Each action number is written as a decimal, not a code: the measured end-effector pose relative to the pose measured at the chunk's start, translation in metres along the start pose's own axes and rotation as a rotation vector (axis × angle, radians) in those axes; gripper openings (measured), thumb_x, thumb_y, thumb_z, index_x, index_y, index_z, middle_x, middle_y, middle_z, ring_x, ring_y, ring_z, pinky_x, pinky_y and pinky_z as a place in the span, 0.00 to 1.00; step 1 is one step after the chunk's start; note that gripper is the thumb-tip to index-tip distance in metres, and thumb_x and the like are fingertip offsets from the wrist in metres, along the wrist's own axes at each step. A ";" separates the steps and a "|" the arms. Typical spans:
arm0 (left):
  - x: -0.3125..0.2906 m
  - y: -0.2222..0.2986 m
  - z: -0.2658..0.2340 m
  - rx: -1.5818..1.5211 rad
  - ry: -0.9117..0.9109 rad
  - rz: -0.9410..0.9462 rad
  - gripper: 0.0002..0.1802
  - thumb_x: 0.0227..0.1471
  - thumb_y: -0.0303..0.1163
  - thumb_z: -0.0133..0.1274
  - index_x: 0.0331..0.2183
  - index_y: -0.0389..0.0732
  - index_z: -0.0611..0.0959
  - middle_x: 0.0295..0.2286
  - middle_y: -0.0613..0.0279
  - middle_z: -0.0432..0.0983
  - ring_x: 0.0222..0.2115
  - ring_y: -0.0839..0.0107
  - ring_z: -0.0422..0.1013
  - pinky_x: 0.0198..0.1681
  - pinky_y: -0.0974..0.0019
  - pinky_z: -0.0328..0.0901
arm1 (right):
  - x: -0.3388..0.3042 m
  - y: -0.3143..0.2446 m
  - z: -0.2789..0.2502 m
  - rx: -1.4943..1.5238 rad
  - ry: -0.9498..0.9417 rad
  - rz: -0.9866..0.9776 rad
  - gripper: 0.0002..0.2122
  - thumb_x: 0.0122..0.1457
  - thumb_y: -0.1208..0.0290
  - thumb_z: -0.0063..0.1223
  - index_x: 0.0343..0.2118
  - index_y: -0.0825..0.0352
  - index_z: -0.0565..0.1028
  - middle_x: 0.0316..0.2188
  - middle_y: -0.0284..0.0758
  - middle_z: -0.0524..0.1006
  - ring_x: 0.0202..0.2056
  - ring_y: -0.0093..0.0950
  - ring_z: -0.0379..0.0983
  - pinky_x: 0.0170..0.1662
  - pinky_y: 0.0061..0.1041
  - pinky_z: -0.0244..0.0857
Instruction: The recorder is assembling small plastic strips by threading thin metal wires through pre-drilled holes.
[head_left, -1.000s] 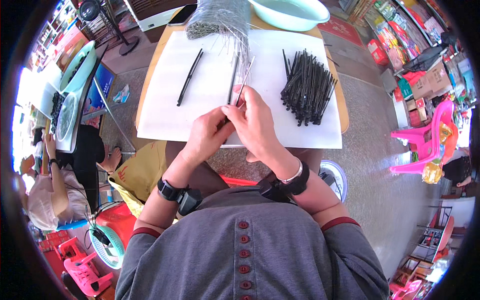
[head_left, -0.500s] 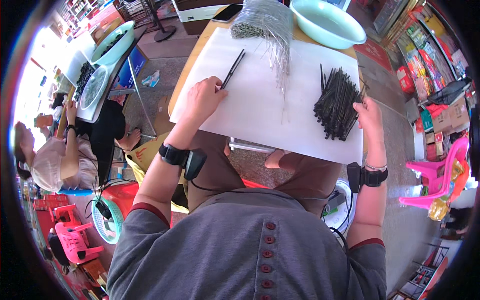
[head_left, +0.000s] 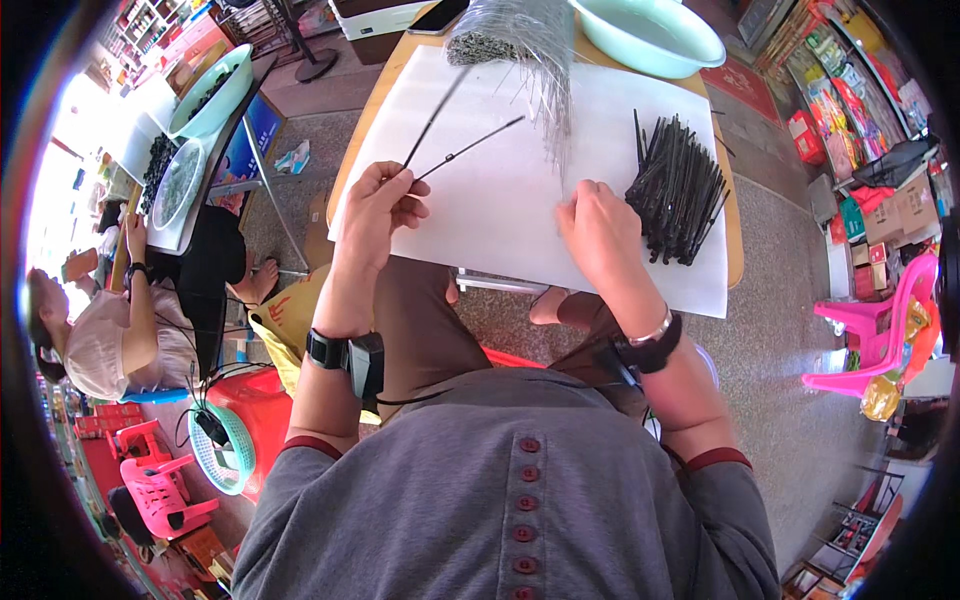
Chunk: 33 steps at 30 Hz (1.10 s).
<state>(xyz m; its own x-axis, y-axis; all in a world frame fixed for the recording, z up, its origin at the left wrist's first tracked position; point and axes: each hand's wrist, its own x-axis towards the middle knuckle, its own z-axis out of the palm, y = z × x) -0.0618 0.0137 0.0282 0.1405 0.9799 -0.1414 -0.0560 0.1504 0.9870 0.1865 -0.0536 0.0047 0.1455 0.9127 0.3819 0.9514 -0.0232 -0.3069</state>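
My left hand [head_left: 372, 222] is closed on two thin black stems [head_left: 436, 117]. They fan apart above its fingers, and one carries a small dark knob partway along. My right hand [head_left: 607, 235] is closed in a pinch over the white sheet [head_left: 490, 200]. Its fingertips are by the lower ends of fine silvery wires [head_left: 556, 110]; anything they hold is too thin or hidden to make out. These wires spill from a clear plastic bundle [head_left: 515, 35]. Right of that hand lies a pile of black stems [head_left: 680, 190], lined up roughly side by side.
A pale green basin [head_left: 655, 35] stands at the table's far right, and a phone [head_left: 438, 17] lies at the far left. Another person [head_left: 130, 335] sits left beside a second table holding basins. A pink chair [head_left: 870, 330] stands on the right.
My right hand has left the black pile and moved left to the wire ends. The two stems in my left hand have spread apart, and that hand has shifted slightly left.
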 end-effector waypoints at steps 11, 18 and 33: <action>0.002 -0.014 0.023 -0.571 -0.266 -0.149 0.09 0.60 0.32 0.44 0.40 0.38 0.72 0.27 0.63 0.73 0.23 0.79 0.65 0.23 0.78 0.59 | -0.011 -0.003 -0.024 0.118 -0.143 0.021 0.07 0.49 0.71 0.49 0.22 0.71 0.71 0.22 0.45 0.75 0.26 0.44 0.73 0.31 0.40 0.66; 0.008 -0.019 0.031 -0.498 -0.400 -0.119 0.07 0.59 0.30 0.46 0.39 0.41 0.73 0.32 0.61 0.76 0.20 0.81 0.64 0.22 0.81 0.57 | -0.026 -0.012 -0.057 0.386 -0.582 -0.043 0.06 0.50 0.74 0.51 0.26 0.71 0.71 0.21 0.46 0.72 0.27 0.44 0.72 0.30 0.36 0.64; 0.009 -0.031 0.027 -0.606 -0.448 -0.087 0.07 0.59 0.27 0.43 0.39 0.37 0.73 0.31 0.58 0.75 0.26 0.76 0.69 0.29 0.76 0.64 | -0.011 -0.025 -0.011 0.160 -0.221 -0.241 0.11 0.52 0.78 0.49 0.39 0.65 0.73 0.30 0.40 0.72 0.31 0.41 0.72 0.32 0.36 0.66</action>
<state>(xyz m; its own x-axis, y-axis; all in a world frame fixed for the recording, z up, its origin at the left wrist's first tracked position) -0.0325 0.0141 -0.0018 0.5500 0.8340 -0.0443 -0.5418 0.3967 0.7410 0.1639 -0.0676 0.0179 -0.1564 0.9506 0.2680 0.8942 0.2516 -0.3704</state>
